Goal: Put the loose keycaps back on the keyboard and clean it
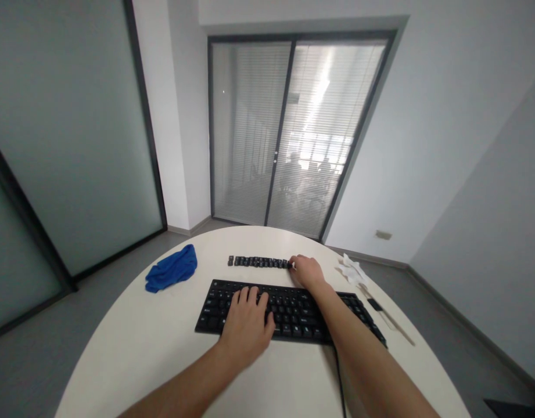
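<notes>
Keycaps [261,262] line up beyond the keyboard [288,312], others remain seated; left hand [247,325] lies spread, cannot tell if right hand [309,271] grips

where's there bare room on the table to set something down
Bare table: left of the keyboard, below the cloth; also below the keyboard, between left hand and cable. Crowded: the keycaps, by the right hand, and far right, around the stick and white item.
</notes>
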The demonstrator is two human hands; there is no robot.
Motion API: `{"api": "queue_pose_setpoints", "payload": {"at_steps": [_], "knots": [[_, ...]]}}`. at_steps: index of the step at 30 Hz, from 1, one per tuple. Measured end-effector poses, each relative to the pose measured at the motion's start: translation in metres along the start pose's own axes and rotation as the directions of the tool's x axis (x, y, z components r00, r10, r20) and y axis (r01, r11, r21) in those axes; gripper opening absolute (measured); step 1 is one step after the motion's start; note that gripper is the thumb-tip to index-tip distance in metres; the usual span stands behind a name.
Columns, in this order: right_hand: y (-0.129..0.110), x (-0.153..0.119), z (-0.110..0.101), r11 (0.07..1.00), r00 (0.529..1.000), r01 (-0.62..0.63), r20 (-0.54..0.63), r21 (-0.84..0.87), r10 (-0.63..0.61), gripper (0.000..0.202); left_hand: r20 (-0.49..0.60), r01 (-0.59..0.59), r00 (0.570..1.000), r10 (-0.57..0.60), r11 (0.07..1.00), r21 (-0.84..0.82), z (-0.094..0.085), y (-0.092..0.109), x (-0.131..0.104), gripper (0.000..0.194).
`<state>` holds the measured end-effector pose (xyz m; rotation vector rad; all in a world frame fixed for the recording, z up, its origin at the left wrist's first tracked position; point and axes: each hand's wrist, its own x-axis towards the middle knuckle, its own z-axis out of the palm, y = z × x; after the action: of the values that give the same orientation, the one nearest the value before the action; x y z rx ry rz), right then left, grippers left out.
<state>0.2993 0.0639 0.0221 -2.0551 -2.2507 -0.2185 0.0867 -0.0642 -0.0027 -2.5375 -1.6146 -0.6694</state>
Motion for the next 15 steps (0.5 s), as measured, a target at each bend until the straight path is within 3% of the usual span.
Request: {"api": "queue_pose_setpoints", "payload": {"at_steps": [8,15], "knots": [[0.012,-0.013,-0.008,0.991,1.0,-0.016,-0.022,0.137,0.019,0.023,-0.006,0.002,1.0,-0.002,1.0,-0.004,0.001,-0.001,0.0,0.031],[0.025,-0.058,-0.024,0.903,0.994,0.108,-0.016,0.416,-0.111,0.021,0.013,0.005,1.0,-0.005,1.0,-0.01,-0.003,0.0,0.001,0.031]]}}
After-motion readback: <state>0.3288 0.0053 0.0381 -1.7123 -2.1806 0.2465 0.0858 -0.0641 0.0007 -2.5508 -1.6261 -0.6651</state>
